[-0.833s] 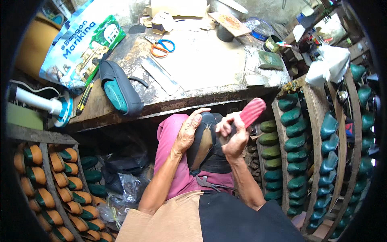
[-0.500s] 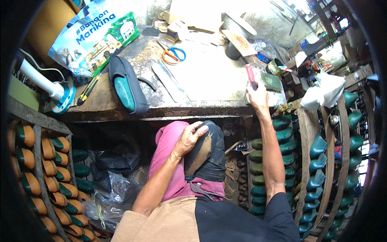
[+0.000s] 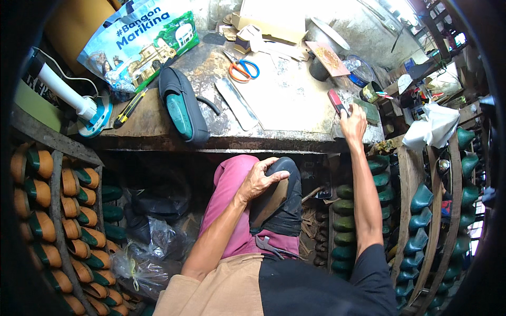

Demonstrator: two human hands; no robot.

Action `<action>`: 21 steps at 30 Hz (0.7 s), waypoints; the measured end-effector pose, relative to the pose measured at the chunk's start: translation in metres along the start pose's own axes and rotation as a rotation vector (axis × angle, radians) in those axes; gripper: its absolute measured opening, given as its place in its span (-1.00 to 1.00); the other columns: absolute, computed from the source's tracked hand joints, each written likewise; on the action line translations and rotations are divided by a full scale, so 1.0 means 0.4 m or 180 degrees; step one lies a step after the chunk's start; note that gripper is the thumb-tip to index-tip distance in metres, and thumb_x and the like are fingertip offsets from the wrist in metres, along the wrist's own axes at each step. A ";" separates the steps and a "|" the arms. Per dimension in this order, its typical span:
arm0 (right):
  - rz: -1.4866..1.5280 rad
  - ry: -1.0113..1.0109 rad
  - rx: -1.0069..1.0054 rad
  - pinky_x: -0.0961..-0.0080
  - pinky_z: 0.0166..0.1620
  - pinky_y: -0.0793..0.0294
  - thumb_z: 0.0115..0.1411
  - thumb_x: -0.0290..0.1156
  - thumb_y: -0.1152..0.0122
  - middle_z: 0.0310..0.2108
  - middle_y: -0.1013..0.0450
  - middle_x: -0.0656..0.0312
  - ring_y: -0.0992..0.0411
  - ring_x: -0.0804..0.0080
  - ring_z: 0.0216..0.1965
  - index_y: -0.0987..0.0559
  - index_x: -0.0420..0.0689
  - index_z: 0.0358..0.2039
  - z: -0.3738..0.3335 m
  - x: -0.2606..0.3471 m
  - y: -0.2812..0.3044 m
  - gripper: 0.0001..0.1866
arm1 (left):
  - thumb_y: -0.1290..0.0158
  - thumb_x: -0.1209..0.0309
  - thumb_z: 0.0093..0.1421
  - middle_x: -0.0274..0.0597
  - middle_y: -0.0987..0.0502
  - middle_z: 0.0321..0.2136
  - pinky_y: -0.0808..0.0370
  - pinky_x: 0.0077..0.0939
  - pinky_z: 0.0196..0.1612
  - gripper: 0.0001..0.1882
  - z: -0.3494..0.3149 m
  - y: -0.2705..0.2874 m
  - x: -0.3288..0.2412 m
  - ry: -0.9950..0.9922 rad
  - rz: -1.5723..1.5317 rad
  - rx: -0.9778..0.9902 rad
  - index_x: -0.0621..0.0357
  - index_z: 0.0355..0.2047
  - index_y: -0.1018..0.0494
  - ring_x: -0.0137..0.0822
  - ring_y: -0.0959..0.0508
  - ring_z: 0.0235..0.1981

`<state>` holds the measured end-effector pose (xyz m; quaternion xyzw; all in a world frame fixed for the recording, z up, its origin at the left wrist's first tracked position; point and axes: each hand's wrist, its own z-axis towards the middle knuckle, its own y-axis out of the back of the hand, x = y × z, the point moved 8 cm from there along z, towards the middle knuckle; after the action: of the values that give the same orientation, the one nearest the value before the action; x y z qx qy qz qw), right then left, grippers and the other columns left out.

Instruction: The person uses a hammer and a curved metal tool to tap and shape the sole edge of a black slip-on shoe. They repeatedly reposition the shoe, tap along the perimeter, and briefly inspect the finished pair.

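Over my lap, my left hand (image 3: 257, 181) is wrapped round the end of a black shoe (image 3: 278, 167), whose long brown underside is partly bared. Against my thighs lies a grey metal tool that looks like pincers (image 3: 269, 246). At the bench's right end my right hand (image 3: 354, 125) has its thumb and fingers apart. Its thumb is at the black end of a red-handled tool (image 3: 335, 100), and its fingertips are close to a green block (image 3: 370, 111). Another black shoe (image 3: 184, 108), with a green last inside, lies at the bench's front left.
On the bench (image 3: 295, 110) are scissors (image 3: 243, 70), a long pale strip (image 3: 236, 104), a yellow-black cutter (image 3: 130, 108), a printed bag (image 3: 142, 50), a tin can (image 3: 370, 92) and cardboard scraps (image 3: 274, 21). Racks of orange shoes (image 3: 47, 210) and green lasts (image 3: 419, 221) flank me.
The red-handled tool was upright in my right hand; now it lies lower and tilted, the fingers apart from it. My left hand stays on the shoe. The whole view has shifted.
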<state>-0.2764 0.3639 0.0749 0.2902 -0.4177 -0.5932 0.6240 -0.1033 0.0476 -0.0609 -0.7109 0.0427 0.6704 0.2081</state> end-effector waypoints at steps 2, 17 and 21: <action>0.1111 0.0351 0.0052 0.04 -0.08 -0.60 0.41 -0.47 -0.30 -0.24 -0.63 -0.16 -0.63 -0.20 -0.19 -0.66 -0.31 -0.11 -0.148 0.080 0.086 -0.84 | -0.43 0.03 0.38 -0.27 -0.76 -0.20 -0.62 -0.41 0.01 -0.46 0.003 -0.005 -0.001 0.0033 0.0141 -0.0020 0.29 0.06 -0.69 -0.45 -0.67 -0.14; 0.0724 0.0420 0.3377 -0.25 -0.24 -0.69 0.46 -0.16 -0.29 -0.34 -0.62 -0.28 -0.65 -0.42 -0.35 -0.46 -0.27 -0.03 -1.109 0.284 0.281 -0.60 | -0.54 0.36 0.15 -0.17 -0.82 0.06 -0.32 0.05 0.56 -0.47 -0.327 -0.132 -0.220 -0.0457 0.0821 0.0742 0.13 0.14 -0.74 -0.14 -0.74 0.19; 0.1166 -0.0356 0.4152 -0.03 -0.23 -0.56 0.44 -0.04 -0.38 -0.33 -0.67 -0.16 -0.62 -0.05 -0.40 -0.63 -0.33 -0.18 -1.126 0.195 0.295 -0.51 | -0.55 0.33 0.14 -0.17 -0.80 0.12 -0.23 0.13 0.63 -0.41 -0.370 -0.119 -0.251 -0.0384 0.1004 0.0758 0.10 0.20 -0.71 -0.17 -0.72 0.25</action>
<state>0.1683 0.2424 -0.0273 0.5007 -0.7640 -0.1187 0.3891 0.0415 0.0168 0.0500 -0.6243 0.2199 0.7263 0.1853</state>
